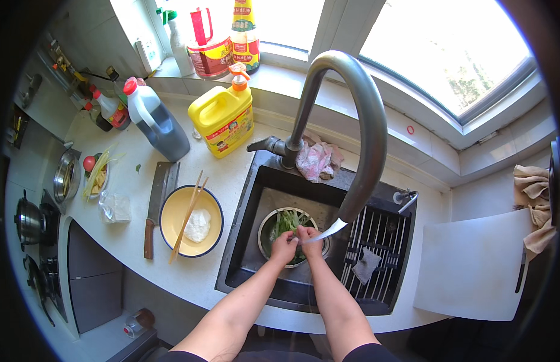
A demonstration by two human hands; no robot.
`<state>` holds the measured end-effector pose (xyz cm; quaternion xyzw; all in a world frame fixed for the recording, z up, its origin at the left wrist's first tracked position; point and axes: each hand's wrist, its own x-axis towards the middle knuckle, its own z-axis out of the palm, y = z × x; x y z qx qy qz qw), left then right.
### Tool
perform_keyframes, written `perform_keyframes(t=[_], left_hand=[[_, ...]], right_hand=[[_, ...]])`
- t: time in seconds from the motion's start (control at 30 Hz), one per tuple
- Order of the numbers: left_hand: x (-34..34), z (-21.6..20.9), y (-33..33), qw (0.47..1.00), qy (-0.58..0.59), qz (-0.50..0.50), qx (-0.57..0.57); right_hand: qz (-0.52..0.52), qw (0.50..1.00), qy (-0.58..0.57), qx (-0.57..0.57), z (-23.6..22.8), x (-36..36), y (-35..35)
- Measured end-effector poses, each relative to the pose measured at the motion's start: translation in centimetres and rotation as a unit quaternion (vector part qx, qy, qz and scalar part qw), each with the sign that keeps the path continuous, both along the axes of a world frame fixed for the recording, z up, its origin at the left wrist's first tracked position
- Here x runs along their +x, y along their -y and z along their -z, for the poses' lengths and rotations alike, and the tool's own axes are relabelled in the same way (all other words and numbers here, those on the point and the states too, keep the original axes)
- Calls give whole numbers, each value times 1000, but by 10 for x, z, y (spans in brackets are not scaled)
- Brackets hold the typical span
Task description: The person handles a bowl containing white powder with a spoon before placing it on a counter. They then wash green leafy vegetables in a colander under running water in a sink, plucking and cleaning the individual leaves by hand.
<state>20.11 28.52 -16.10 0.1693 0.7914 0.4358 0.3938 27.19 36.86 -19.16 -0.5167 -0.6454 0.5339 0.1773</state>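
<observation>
While water runs in a thin stream from the tall curved grey tap (352,108), both hands meet over one round metal bowl (265,232) standing in the dark sink (247,199). The left hand (284,248) has its fingers curled shut around green leafy vegetables (287,222), and the right hand (309,239) is bunched beside it, fingertips pinched on the same greens; the two hands touch. Most of the greens lie just beyond the fingers, inside the bowl.

To the right of the fingers, one black drying rack (376,232) spans the sink with one grey cloth (366,264) on it. Beyond the fingers, behind the tap's base, lies one crumpled pink rag (316,160). To the left of the fingers, on the pale countertop (232,175), sits one yellow bowl (177,211) holding a white mound, with one pair of chopsticks (186,220) laid across it, and one cleaver (154,202) beside it. Further beyond stand one yellow jug (222,120) with an orange pump and one clear jug of dark liquid (156,120). Far to the right rests one white cutting board (473,262).

The room is a small kitchen: a bright window (449,48) above the sill, where two more bottles stand, and a stove (35,241) with one pot at the far left.
</observation>
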Motion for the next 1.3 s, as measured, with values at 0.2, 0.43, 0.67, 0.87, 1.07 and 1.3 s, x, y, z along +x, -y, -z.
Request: perform_keyframes(t=[0.2, 0.43, 0.67, 0.87, 1.07, 1.3], left_hand=[[-1, 18, -2, 997, 45, -18, 60], [-30, 46, 14, 990, 35, -108, -82], [-35, 80, 30, 946, 280, -157, -37], [-38, 27, 22, 974, 129, -127, -138], [-36, 62, 35, 980, 123, -113, -107], [-37, 73, 42, 980, 154, -66, -109]], right_hand=[[53, 967, -109, -224, -22, -16, -13], [-115, 982, 144, 36, -10, -4, -10], [-190, 963, 188, -28, 18, -15, 23], [-114, 971, 198, -74, 46, 22, 2], [-114, 955, 273, 12, 37, -13, 46], [-45, 959, 266, 84, 40, -11, 39]])
